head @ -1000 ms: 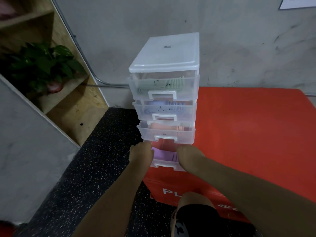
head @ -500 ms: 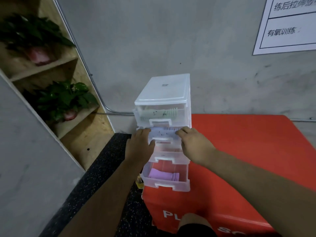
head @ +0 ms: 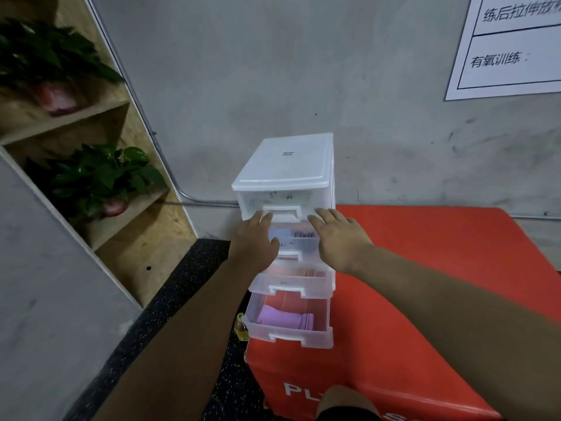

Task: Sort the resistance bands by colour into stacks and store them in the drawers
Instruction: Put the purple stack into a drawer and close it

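Here, purple bands (head: 282, 321) lie folded in the clear bottom drawer (head: 288, 338)

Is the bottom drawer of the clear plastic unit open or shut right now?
Open. The bottom clear plastic drawer juts out past the drawer above, and the folded purple bands inside show from overhead.

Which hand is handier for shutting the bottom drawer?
Left hand, narrowly. Both touch the top drawer; the right hand reaches in from the side, while the left forearm runs right beside the open bottom drawer.
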